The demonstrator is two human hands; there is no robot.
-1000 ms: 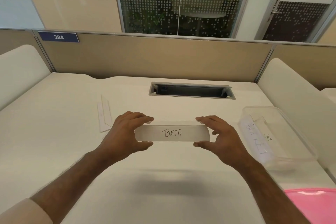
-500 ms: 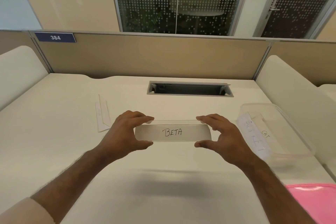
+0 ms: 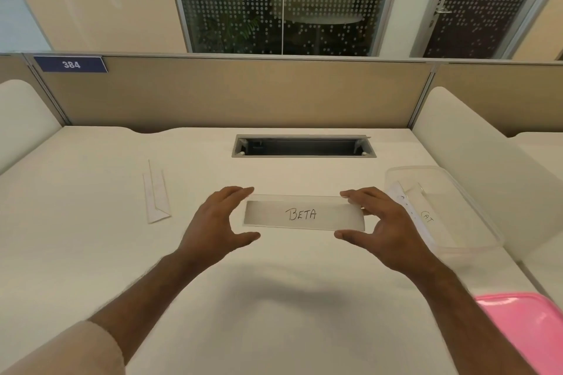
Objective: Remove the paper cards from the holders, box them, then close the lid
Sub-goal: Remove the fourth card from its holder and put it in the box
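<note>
Both hands meet at one clear holder in mid-frame. The left hand (image 3: 213, 222) curls at the holder's left end, fingertips at the top edge and thumb reaching under the lower corner; whether the thumb actually touches cannot be told. The right hand (image 3: 380, 225) pinches the right end, fingers on the top edge and thumb along the bottom edge.

Going by bulk, the white desk (image 3: 91, 253) carries everything, backed by a tan partition (image 3: 243, 94) with a blue plate reading 384 (image 3: 70, 64). A grey cable slot (image 3: 304, 146) is sunk into the desk beyond the hands.

At the right edge of the desk sits the clear plastic box (image 3: 469, 192), open on top. Inside it lie paper cards: one leaning along the left wall with writing too blurred to read (image 3: 405, 207), and another flat on the floor marked CAT (image 3: 428, 216).

A pink lid (image 3: 530, 326) lies at the near right corner, apart from the box (cut off by the frame edge).

The clear holder (image 3: 304, 202) held between the hands is above the desk and casts a shadow nearer the person. The card marked BETA (image 3: 301, 215) is still inside it, its face turned toward the camera.

A second clear holder (image 3: 157, 195) lies on the desk well to the left of the hands, pointing away from the person; no card shows in it.
</note>
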